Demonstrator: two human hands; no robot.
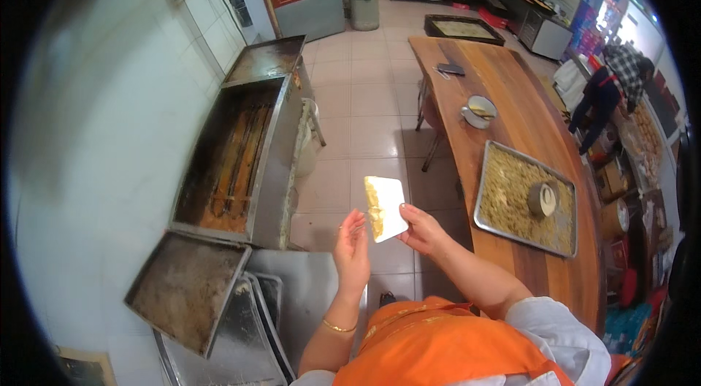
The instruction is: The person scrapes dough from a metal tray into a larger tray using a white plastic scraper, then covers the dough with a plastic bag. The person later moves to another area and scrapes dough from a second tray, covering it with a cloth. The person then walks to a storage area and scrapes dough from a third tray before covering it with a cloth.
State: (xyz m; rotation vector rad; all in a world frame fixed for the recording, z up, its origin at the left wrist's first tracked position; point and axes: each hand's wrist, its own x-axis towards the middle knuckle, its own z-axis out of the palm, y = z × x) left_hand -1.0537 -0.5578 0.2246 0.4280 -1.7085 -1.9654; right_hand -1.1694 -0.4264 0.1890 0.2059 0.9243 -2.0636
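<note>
My right hand [420, 228] grips a white flat scraper [390, 205] by its right edge, in front of my orange apron. Yellow, dough-like stuff [374, 210] clings along the scraper's left edge. My left hand [353, 243] is raised just left of that edge, its fingers bent and slightly apart, with nothing seen in it. To the right, a metal tray [504, 238] on the wooden table holds a layer of yellowish crumbly filling [506, 183], and a round metal container [542, 200] stands in it.
The wooden table [526, 95] bears a white enamel mug [479, 112] and a phone [451, 69]. At left stand an oil-stained metal fryer [268, 167] with heating bars and several baking trays [189, 290]. A person [610, 84] bends over goods at the far right.
</note>
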